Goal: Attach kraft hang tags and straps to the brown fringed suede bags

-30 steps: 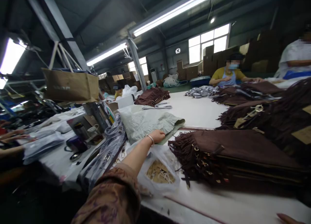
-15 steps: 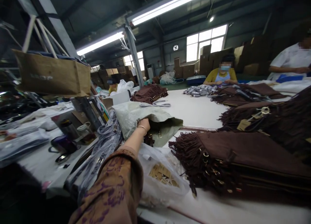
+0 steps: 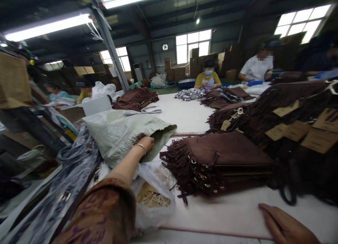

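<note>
My left hand [image 3: 145,144] is closed on the upper edge of the mouth of a pale green woven sack [image 3: 116,129]. The sack lies on its side, and its inside is mostly hidden. Below my wrist sits a clear plastic bag [image 3: 158,214] of brown tags [image 3: 150,196] with white strings. At the lower right, my right hand [image 3: 287,224] is over the white table, its fingers stretched out and close together, holding nothing that shows. Between the hands lies a stack of dark brown fringed bags [image 3: 227,148] with gold-coloured rings and zippers.
Plastic-wrapped straps [image 3: 66,180] lie on the left. More fringed bags with brown tags [image 3: 319,141] are heaped at right. Further back are another brown pile [image 3: 136,98] and grey straps [image 3: 188,94]. Co-workers [image 3: 208,78] sit across the table [image 3: 179,113]. A metal post [image 3: 112,43] rises at left.
The view has swung right, so things appear further left. My right hand has come into view at the lower right. My left hand still grips the sack, whose mouth now looks less open.
</note>
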The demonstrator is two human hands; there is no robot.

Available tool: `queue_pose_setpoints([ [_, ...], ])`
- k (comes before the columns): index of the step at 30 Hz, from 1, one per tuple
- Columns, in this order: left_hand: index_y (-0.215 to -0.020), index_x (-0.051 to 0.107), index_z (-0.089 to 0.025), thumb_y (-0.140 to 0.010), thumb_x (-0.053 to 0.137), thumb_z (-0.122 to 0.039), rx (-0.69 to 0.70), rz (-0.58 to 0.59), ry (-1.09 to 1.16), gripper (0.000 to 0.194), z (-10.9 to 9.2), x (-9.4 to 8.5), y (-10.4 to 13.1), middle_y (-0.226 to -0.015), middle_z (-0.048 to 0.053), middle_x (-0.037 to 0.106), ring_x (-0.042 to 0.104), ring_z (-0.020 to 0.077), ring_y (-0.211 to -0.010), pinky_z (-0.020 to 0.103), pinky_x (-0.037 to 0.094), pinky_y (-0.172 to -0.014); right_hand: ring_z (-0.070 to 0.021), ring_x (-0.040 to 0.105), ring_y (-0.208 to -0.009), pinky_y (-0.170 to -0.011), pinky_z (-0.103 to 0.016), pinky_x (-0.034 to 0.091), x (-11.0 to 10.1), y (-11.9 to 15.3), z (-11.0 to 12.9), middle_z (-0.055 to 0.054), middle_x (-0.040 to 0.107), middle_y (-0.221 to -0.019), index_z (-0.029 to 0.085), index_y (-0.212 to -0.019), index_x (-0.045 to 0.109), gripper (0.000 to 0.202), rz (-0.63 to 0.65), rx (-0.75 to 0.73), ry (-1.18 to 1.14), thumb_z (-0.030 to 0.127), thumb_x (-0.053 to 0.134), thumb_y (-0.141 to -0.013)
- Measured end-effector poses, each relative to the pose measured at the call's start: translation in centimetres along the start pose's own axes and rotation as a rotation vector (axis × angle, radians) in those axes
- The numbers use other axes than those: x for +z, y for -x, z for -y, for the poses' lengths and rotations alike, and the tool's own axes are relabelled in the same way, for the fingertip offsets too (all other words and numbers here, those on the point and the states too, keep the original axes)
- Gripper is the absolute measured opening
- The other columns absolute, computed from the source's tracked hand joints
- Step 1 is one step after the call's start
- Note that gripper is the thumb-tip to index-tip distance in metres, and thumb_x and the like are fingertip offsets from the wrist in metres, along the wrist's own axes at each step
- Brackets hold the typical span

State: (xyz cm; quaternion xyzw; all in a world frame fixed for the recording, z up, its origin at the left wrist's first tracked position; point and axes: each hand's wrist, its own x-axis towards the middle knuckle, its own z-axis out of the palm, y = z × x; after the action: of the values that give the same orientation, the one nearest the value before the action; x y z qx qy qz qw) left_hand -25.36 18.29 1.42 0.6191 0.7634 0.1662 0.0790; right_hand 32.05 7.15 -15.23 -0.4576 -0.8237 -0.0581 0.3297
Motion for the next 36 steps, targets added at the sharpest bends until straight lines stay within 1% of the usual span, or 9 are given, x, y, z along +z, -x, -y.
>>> queue_pose_setpoints([
  [6,-0.085,0.065,-0.016,-0.087,0.056,-0.035,-0.015,-0.300,0.252,0.022,-3.1,-4.7,4.2,-0.081,0.007,0.072,0.070,0.0176,-0.073,0.027,0.055,-0.068,-0.0216,0.073,-0.087,-0.083,-0.031,0.060,-0.8,-0.6,0.2,-0.004,0.076,-0.099,0.020,-0.103,0.071,0.028,-0.013,-0.077,0.014,0.034,0.053,-0.087],
  [11,-0.086,0.061,-0.017,-0.082,0.067,-0.039,0.018,-0.649,0.722,0.023,-9.6,-7.3,13.8,-0.070,0.001,0.068,0.068,0.0155,-0.062,0.024,0.054,-0.058,-0.0242,0.073,-0.080,-0.071,-0.032,0.061,-2.6,-3.3,5.1,-0.004,0.077,-0.088,0.024,-0.092,0.075,0.029,0.089,0.403,-0.388,0.047,0.060,-0.082],
  [14,-0.082,0.060,-0.019,-0.083,0.068,-0.025,0.217,-0.690,0.779,0.010,-14.0,-6.4,20.2,-0.077,0.001,0.064,0.065,0.0130,-0.064,0.023,0.053,-0.059,-0.0191,0.064,-0.057,-0.051,-0.030,0.053,-4.4,-6.3,11.4,-0.004,0.069,-0.069,0.021,-0.094,0.072,0.042,0.399,0.657,-0.943,0.058,0.054,-0.088],
  [18,-0.087,0.063,-0.020,-0.079,0.065,-0.006,0.636,-0.440,0.706,0.017,-18.2,-2.5,26.1,-0.084,0.004,0.062,0.063,0.0140,-0.075,0.024,0.053,-0.067,-0.0177,0.067,-0.068,-0.056,-0.027,0.049,-6.5,-9.7,18.2,-0.009,0.072,-0.084,0.017,-0.111,0.065,0.056,0.677,0.803,-1.766,0.065,0.049,-0.089],
  [22,-0.085,0.064,-0.020,-0.079,0.066,-0.010,0.972,0.120,0.734,0.011,-20.1,2.8,28.1,-0.088,0.008,0.066,0.063,0.0142,-0.071,0.021,0.050,-0.061,-0.0151,0.067,-0.071,-0.060,-0.024,0.051,-7.7,-10.9,19.1,-0.008,0.072,-0.088,0.016,-0.106,0.065,0.035,0.516,1.025,-1.964,0.047,0.057,-0.091],
  [25,-0.077,0.063,-0.019,-0.080,0.066,-0.015,1.047,0.265,0.734,0.007,-20.9,5.5,28.4,-0.082,0.008,0.066,0.061,0.0137,-0.067,0.020,0.046,-0.055,-0.0113,0.063,-0.063,-0.053,-0.019,0.047,-8.1,-10.4,18.0,-0.002,0.068,-0.077,0.016,-0.102,0.065,0.026,0.348,1.155,-1.876,0.037,0.066,-0.086],
  [28,-0.078,0.064,-0.018,-0.081,0.065,-0.015,0.869,0.235,0.847,0.005,-21.5,6.1,28.5,-0.082,0.008,0.064,0.060,0.0144,-0.071,0.022,0.048,-0.061,-0.0102,0.059,-0.059,-0.053,-0.020,0.048,-8.0,-9.3,16.4,0.001,0.064,-0.071,0.017,-0.100,0.064,0.030,0.184,1.198,-1.749,0.036,0.073,-0.079],
  [31,-0.071,0.064,-0.017,-0.081,0.068,-0.021,0.475,0.222,0.974,0.012,-22.1,5.6,28.2,-0.076,0.006,0.062,0.059,0.0149,-0.072,0.025,0.049,-0.065,-0.0163,0.064,-0.070,-0.060,-0.028,0.054,-7.7,-7.6,14.2,-0.004,0.068,-0.083,0.017,-0.105,0.062,0.039,0.049,1.156,-1.406,0.047,0.067,-0.082],
  [36,-0.077,0.065,-0.014,-0.079,0.071,-0.047,-0.198,0.534,1.326,0.034,-23.2,6.0,27.3,-0.070,0.006,0.066,0.062,0.0147,-0.059,0.025,0.053,-0.054,-0.0313,0.055,-0.117,-0.093,-0.051,0.051,-9.2,-5.9,12.0,-0.018,0.055,-0.132,0.016,-0.133,0.050,0.052,-0.223,0.649,-0.422,0.043,0.054,-0.089],
])
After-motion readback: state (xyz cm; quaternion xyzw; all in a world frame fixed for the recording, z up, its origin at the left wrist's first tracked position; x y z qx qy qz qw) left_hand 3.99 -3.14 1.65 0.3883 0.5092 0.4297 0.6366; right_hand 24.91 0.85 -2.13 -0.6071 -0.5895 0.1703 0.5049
